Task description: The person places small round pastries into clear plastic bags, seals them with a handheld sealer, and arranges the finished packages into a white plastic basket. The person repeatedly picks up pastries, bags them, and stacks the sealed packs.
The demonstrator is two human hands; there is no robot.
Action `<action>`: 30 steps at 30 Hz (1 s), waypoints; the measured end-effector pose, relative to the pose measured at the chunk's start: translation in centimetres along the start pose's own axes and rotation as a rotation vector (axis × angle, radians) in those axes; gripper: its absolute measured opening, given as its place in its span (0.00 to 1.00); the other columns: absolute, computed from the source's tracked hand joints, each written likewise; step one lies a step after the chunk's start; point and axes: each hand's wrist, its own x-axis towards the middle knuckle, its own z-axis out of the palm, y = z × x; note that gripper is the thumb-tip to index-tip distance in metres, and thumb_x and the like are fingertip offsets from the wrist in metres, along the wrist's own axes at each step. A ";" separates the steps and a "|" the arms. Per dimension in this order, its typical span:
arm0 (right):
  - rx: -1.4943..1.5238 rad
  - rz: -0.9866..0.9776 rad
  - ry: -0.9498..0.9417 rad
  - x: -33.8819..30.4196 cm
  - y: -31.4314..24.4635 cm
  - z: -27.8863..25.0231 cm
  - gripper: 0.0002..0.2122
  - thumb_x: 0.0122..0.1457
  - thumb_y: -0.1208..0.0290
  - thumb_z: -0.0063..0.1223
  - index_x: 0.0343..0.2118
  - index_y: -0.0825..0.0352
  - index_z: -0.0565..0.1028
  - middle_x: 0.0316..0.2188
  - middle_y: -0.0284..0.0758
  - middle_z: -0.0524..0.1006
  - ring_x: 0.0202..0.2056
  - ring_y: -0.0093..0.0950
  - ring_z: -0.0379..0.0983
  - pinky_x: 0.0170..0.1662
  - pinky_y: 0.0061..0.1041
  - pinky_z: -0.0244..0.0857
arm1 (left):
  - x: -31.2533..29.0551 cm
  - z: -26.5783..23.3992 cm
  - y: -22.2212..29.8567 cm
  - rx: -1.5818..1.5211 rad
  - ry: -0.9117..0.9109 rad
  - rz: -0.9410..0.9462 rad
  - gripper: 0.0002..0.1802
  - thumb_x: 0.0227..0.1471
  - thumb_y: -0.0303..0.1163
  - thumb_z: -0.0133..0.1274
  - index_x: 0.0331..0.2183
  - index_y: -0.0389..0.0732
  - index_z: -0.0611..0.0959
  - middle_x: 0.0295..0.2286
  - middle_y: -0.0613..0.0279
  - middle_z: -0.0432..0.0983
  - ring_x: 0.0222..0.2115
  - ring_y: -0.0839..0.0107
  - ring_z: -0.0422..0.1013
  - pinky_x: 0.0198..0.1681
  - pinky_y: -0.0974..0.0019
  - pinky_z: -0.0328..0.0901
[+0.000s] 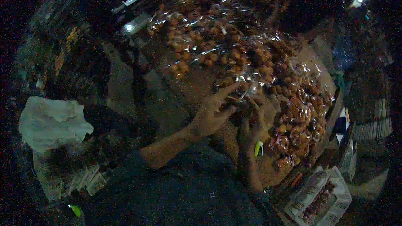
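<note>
Both of my hands are at the middle of the table, at the gathered top of a clear plastic bag (250, 88) with brown round pieces around and below it. My left hand (213, 109) reaches in from the left, its fingertips closed at the shiny plastic. My right hand (260, 115) meets it from the right, fingers bent round the same gathered plastic; the picture is dark and grainy there. Just beyond and to the right lie many clear bags of brown round pieces (295, 111), piled up and glinting.
More filled bags (209, 50) cover the table's far side. A yellow-green object (259, 148) sits by my right wrist. At the lower right stands a newspaper-lined container (341, 199) holding small reddish-brown bits. A pale crumpled sheet or bag (54, 123) is at the left. Dark figures show at the far edge.
</note>
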 end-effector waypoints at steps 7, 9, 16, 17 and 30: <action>0.183 -0.027 -0.325 0.3 -0.7 -0.5 0.26 0.44 0.68 0.70 0.49 0.67 0.76 0.46 0.40 0.76 0.49 0.41 0.72 0.54 0.40 0.67 | 3.1 -2.9 -1.7 -0.252 -0.220 -0.293 0.14 0.62 0.28 0.56 0.49 0.38 0.80 0.40 0.63 0.82 0.40 0.78 0.76 0.46 0.71 0.71; -0.066 -0.214 -0.255 0.4 -0.9 -0.3 0.16 0.58 0.82 0.58 0.50 0.67 0.78 0.41 0.39 0.78 0.44 0.35 0.76 0.50 0.30 0.69 | 4.1 -3.3 -3.2 -0.370 -0.271 -0.342 0.12 0.61 0.32 0.59 0.44 0.37 0.81 0.38 0.65 0.81 0.40 0.77 0.76 0.47 0.70 0.71; -0.309 -0.058 -0.182 0.4 -2.2 0.5 0.14 0.61 0.82 0.55 0.50 0.68 0.77 0.41 0.41 0.78 0.41 0.36 0.76 0.44 0.31 0.71 | 5.2 -2.1 -6.1 -0.311 -0.355 -0.213 0.10 0.63 0.32 0.57 0.44 0.39 0.81 0.36 0.68 0.79 0.38 0.78 0.74 0.45 0.68 0.69; -0.374 -0.065 -0.183 0.4 -2.3 0.6 0.12 0.61 0.81 0.54 0.48 0.68 0.76 0.40 0.41 0.78 0.40 0.36 0.76 0.43 0.31 0.71 | 5.3 -1.8 -6.2 -0.320 -0.371 -0.228 0.10 0.63 0.32 0.56 0.44 0.39 0.81 0.36 0.68 0.78 0.37 0.78 0.74 0.45 0.68 0.69; -0.010 0.127 0.037 -1.6 0.0 -0.3 0.07 0.62 0.81 0.56 0.43 0.67 0.77 0.35 0.41 0.80 0.35 0.31 0.78 0.41 0.26 0.71 | 4.0 0.0 -4.9 -0.288 -0.382 -0.332 0.11 0.63 0.32 0.56 0.44 0.37 0.81 0.35 0.65 0.81 0.35 0.78 0.77 0.43 0.68 0.74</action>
